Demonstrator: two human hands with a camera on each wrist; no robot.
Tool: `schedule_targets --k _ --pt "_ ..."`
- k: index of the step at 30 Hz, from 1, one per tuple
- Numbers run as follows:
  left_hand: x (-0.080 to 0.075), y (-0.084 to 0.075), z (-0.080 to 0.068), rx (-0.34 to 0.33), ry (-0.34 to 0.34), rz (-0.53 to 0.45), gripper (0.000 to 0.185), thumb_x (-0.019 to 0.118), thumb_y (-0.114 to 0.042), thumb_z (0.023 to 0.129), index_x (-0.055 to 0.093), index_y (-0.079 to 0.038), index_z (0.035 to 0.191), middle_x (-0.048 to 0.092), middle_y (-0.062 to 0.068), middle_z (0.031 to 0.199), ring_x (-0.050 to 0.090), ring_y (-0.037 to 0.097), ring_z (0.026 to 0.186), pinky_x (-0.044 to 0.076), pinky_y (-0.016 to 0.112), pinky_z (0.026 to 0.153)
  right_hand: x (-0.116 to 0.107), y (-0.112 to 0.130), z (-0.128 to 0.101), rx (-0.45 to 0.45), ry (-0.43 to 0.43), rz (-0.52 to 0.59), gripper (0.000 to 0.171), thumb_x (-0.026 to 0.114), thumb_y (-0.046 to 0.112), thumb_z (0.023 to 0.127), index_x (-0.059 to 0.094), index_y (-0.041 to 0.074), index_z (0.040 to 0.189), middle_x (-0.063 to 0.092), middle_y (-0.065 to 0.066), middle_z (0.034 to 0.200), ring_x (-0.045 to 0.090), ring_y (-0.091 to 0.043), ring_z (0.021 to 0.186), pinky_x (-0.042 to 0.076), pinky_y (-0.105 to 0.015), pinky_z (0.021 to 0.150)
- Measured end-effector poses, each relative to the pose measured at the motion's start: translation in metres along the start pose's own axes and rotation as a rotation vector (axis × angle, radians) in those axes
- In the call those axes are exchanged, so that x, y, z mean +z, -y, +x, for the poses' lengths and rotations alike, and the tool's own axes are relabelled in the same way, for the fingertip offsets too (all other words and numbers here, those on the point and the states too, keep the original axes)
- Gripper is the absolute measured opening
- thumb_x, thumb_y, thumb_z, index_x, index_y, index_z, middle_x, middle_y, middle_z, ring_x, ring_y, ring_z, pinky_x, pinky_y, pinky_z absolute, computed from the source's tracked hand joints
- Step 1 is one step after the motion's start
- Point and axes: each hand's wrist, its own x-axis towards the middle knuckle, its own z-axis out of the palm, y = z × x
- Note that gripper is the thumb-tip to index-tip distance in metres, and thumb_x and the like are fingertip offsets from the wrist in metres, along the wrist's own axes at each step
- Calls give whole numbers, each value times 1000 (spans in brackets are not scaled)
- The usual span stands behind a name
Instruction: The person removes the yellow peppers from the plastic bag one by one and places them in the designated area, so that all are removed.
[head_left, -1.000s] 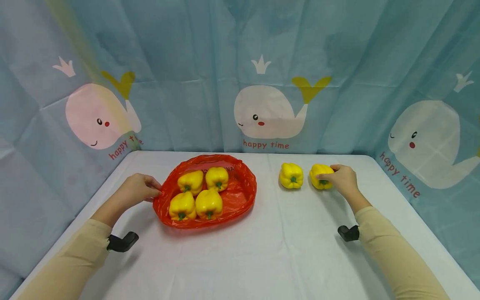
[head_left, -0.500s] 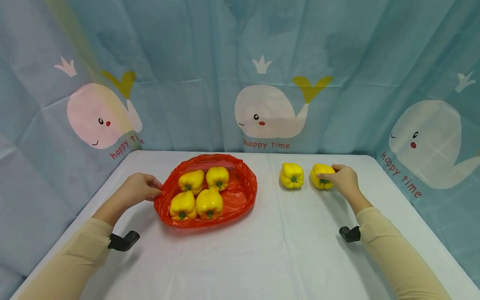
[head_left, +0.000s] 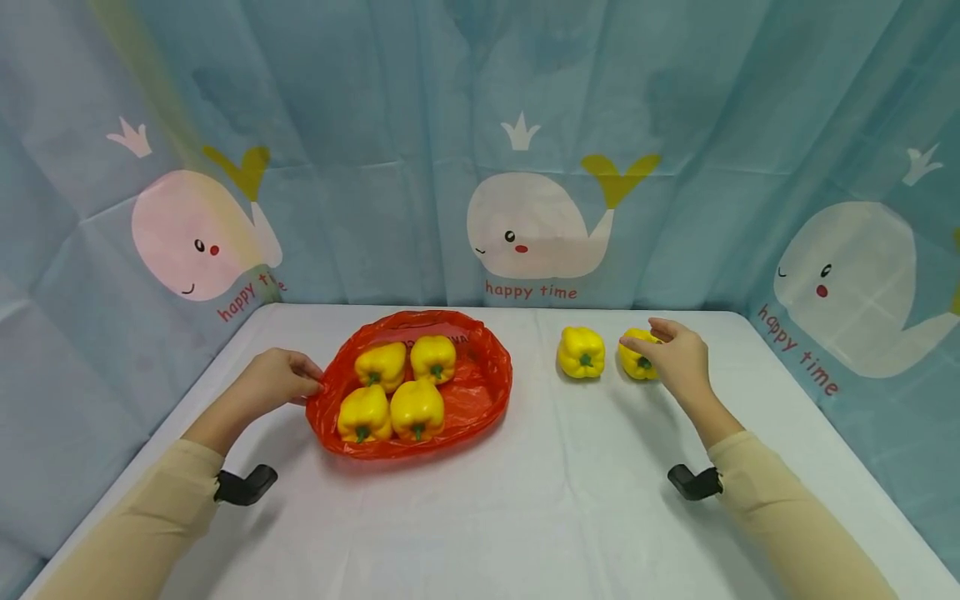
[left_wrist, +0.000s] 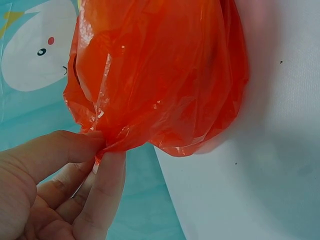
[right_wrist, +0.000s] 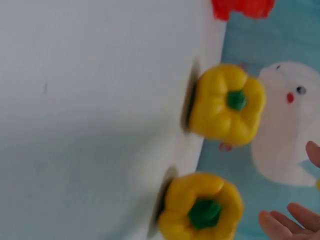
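My left hand [head_left: 272, 385] pinches the left rim of a red plastic bag [head_left: 480, 387], which lies opened wide on the table. In the left wrist view, thumb and fingertips squeeze a gathered fold of the bag [left_wrist: 165, 90]. Several yellow bell peppers [head_left: 417, 408] sit inside it, grouped toward its left side. To the bag's right stand two more, a left pepper [head_left: 581, 352] and a right pepper [head_left: 633, 365]. My right hand [head_left: 681, 360] hovers over the right pepper, partly covering it, thumb and fingers apart. The right wrist view shows that pepper [right_wrist: 175, 212] below the spread fingertips' level.
A white cloth [head_left: 510, 508] covers the table. Behind it hangs a blue curtain [head_left: 360, 225] printed with whales, which also runs along both sides. Black camera mounts [head_left: 246, 485] stick out from both wrists.
My right hand has let go of the right pepper and risen slightly above it, fingers spreading. The pepper stays where it was. My left hand keeps its pinch on the bag.
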Motion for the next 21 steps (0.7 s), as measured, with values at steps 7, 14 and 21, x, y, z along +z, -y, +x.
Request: schedule_targets --k 7,14,21 --pt "-1 -1 0 0 1 0 27 65 -17 85 63 2 104 65 12 94 62 17 77 56 39 78 19 24 -22 -60 78 108 78 71 55 71 52 8 130 56 -12 129 52 -26 120 46 -42 97" --pt "0 -1 -1 0 5 -1 27 65 -17 85 63 2 105 66 12 95 62 16 77 56 39 77 41 39 -36 -44 201 175 74 74 47 72 51 6 129 56 -12 129 54 -24 118 47 -39 96" --pt "0 0 0 3 5 2 28 65 -18 85 64 2 105 66 12 95 63 16 77 56 39 78 59 56 -45 -27 266 211 78 76 55 65 54 11 126 59 -7 125 56 -20 114 47 -40 97"
